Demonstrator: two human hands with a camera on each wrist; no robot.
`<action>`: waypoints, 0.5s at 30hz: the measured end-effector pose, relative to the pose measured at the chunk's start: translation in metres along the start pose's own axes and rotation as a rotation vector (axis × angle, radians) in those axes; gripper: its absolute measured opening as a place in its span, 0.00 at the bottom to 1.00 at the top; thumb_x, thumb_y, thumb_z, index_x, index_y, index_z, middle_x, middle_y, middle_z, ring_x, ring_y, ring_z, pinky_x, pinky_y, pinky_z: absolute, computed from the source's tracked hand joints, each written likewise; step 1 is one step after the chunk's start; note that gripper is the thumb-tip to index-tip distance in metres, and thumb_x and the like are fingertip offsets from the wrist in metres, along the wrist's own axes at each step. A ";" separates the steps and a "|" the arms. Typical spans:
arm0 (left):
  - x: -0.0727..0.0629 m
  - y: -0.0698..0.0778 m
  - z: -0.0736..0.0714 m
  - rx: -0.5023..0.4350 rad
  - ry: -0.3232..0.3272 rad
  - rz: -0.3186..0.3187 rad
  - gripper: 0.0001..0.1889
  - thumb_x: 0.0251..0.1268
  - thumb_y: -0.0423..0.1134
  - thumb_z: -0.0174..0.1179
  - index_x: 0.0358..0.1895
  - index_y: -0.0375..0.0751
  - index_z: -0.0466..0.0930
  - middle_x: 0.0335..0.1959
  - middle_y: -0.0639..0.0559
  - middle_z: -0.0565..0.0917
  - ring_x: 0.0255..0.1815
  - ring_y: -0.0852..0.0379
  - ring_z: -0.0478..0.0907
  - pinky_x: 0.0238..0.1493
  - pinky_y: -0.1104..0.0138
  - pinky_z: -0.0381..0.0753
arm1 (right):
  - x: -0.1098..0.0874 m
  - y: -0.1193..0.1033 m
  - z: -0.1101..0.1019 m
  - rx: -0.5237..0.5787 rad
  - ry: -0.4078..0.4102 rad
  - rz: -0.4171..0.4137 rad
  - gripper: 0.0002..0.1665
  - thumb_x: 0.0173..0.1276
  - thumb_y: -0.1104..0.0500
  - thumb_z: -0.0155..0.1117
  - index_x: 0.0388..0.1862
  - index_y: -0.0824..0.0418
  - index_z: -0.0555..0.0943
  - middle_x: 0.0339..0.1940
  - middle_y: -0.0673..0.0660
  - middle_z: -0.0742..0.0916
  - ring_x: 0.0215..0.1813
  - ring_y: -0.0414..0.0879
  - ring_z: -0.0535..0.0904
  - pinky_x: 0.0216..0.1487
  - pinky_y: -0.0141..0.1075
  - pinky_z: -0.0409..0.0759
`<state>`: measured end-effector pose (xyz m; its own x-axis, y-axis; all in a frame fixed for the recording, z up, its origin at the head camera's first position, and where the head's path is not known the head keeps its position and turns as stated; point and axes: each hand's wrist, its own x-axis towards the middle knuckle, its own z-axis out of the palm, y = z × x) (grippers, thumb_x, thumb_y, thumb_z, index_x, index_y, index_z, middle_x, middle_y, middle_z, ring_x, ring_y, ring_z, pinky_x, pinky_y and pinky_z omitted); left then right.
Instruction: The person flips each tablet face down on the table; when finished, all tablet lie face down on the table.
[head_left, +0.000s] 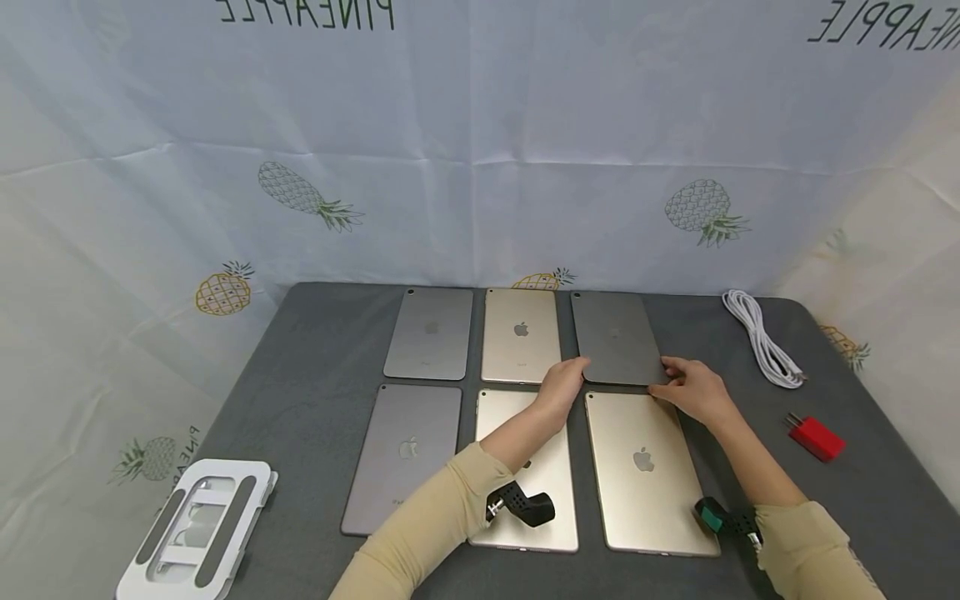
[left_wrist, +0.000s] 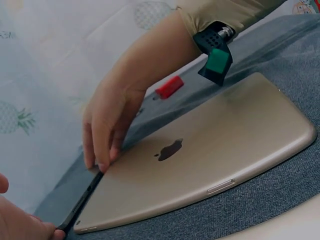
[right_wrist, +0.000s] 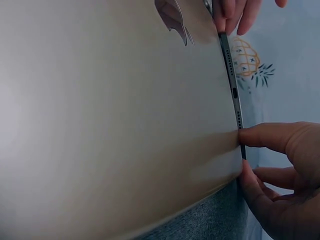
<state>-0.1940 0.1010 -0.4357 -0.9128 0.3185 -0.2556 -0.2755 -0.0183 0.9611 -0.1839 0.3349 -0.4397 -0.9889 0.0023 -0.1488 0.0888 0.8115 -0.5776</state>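
Six tablets lie back side up in two rows. At the far right of the back row is a dark grey tablet [head_left: 617, 337], its near edge with port and speaker holes showing in the right wrist view. My left hand [head_left: 562, 387] holds its near left corner. With thumb and fingers, my right hand [head_left: 693, 390] grips the near right corner; both hands [right_wrist: 295, 175] show along that edge in the right wrist view. Just in front lies a gold tablet [head_left: 648, 471], under the right fingertips. My left forearm crosses over another gold tablet [head_left: 525, 533], hiding part of it.
In the back row are a grey tablet [head_left: 429, 333] and a gold tablet [head_left: 521, 337]; a grey tablet [head_left: 405, 458] lies front left. A white folding stand [head_left: 198, 533] lies at the left. A coiled white cable [head_left: 765, 342] and a red plug adapter [head_left: 817, 439] lie at the right.
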 end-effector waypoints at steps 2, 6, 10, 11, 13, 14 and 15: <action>0.000 0.000 0.000 -0.013 -0.013 0.001 0.31 0.75 0.49 0.42 0.70 0.28 0.62 0.70 0.36 0.65 0.72 0.42 0.61 0.73 0.53 0.57 | -0.001 0.000 0.000 -0.003 0.007 0.000 0.41 0.66 0.55 0.65 0.68 0.78 0.63 0.58 0.75 0.75 0.52 0.64 0.74 0.43 0.50 0.78; -0.002 0.000 -0.001 -0.027 -0.047 0.016 0.31 0.76 0.49 0.40 0.71 0.27 0.59 0.72 0.36 0.62 0.73 0.42 0.58 0.73 0.55 0.56 | -0.001 -0.001 0.001 -0.014 0.023 -0.008 0.40 0.66 0.56 0.65 0.68 0.78 0.63 0.57 0.74 0.75 0.50 0.63 0.75 0.42 0.49 0.78; -0.003 0.001 -0.004 -0.050 -0.081 0.033 0.31 0.76 0.47 0.41 0.71 0.25 0.58 0.70 0.35 0.63 0.73 0.42 0.59 0.72 0.58 0.59 | -0.004 -0.001 0.002 -0.027 0.045 -0.034 0.38 0.66 0.57 0.64 0.67 0.79 0.64 0.55 0.75 0.76 0.49 0.64 0.75 0.41 0.50 0.78; -0.004 0.001 -0.006 -0.058 -0.083 0.035 0.30 0.76 0.46 0.42 0.70 0.25 0.59 0.69 0.35 0.64 0.72 0.43 0.61 0.71 0.59 0.61 | -0.004 -0.001 0.003 -0.030 0.056 -0.045 0.37 0.67 0.58 0.64 0.66 0.79 0.65 0.54 0.75 0.76 0.49 0.64 0.76 0.41 0.51 0.78; -0.005 0.002 -0.010 -0.061 -0.082 0.035 0.28 0.75 0.44 0.44 0.68 0.25 0.63 0.65 0.37 0.70 0.68 0.44 0.66 0.68 0.61 0.67 | -0.005 -0.002 0.004 -0.044 0.088 -0.075 0.34 0.68 0.59 0.62 0.65 0.79 0.66 0.54 0.76 0.75 0.49 0.65 0.75 0.42 0.53 0.78; -0.006 0.003 -0.012 -0.064 -0.083 0.035 0.26 0.75 0.43 0.46 0.67 0.26 0.65 0.63 0.38 0.73 0.66 0.46 0.69 0.66 0.62 0.70 | -0.006 -0.003 0.005 -0.051 0.109 -0.092 0.33 0.68 0.59 0.62 0.65 0.79 0.67 0.55 0.76 0.75 0.50 0.65 0.75 0.44 0.55 0.77; -0.007 0.004 -0.015 -0.058 -0.081 0.036 0.24 0.75 0.42 0.47 0.65 0.27 0.69 0.60 0.39 0.76 0.63 0.47 0.73 0.63 0.62 0.72 | -0.006 -0.004 0.006 -0.056 0.135 -0.112 0.31 0.69 0.60 0.61 0.64 0.78 0.68 0.55 0.77 0.74 0.50 0.66 0.74 0.44 0.56 0.75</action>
<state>-0.1929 0.0844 -0.4312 -0.8955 0.3927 -0.2095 -0.2623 -0.0851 0.9612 -0.1773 0.3280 -0.4416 -0.9996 -0.0142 0.0250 -0.0255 0.8426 -0.5379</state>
